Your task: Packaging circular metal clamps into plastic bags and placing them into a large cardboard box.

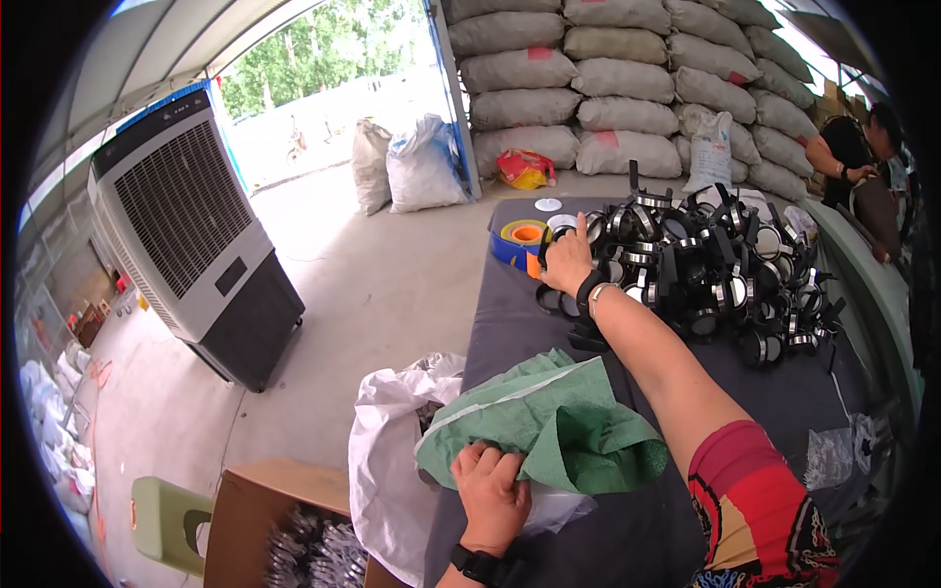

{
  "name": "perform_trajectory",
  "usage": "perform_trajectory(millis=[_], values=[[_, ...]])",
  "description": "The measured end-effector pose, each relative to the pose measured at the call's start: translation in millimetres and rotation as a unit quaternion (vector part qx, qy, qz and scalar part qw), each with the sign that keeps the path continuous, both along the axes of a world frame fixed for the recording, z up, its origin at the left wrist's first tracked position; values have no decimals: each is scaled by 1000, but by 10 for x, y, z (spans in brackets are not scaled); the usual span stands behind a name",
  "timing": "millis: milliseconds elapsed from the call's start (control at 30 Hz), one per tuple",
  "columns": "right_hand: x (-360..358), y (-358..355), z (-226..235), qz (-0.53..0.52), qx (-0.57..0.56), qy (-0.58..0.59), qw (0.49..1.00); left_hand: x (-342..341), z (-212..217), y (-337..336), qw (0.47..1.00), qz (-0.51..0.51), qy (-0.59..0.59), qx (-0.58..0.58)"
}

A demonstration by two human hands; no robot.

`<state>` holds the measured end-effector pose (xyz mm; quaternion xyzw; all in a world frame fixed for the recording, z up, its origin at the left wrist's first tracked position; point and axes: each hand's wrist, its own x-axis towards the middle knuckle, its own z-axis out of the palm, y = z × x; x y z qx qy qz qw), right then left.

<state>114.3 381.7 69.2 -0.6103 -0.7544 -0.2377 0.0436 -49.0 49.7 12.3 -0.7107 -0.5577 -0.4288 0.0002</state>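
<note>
My left hand point(490, 495) is closed on the edge of a green woven bag point(534, 416), which lies crumpled over the near left side of the dark-covered table point(510, 314). At the far left of a pile, my right hand point(567, 263) is stretched out, its index finger pointing away from me. A dark round thing shows by its other fingers; whether they grip it is hard to make out. The pile consists of black and silver round parts point(686, 260), some with black stems. Beside my right hand are rolls of tape point(522, 233), yellow, orange and blue.
An open carton point(250, 505) of silvery metal parts and a white sack point(377, 461) stand left of the table. A tall air cooler point(191, 230) and a green stool point(162, 519) stand farther left. Stacked sacks point(622, 78) line the back; another person point(853, 157) is at right.
</note>
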Motion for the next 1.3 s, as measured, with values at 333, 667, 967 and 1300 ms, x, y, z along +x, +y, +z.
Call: perform_trajectory(millis=[333, 667, 967, 1300], values=[[86, -340, 106, 7, -111, -128, 985, -30, 14, -3, 1000, -9, -4, 20], [758, -1123, 83, 126, -102, -327, 931, -32, -77, 40, 999, -12, -8, 37], [1271, -1424, 176, 214, -162, -266, 926, 15, -73, 31, 998, 1, -21, 53], [1198, -608, 1262, 151, 27, 41, 987, 129, 19, 109, 998, -21, -22, 60]])
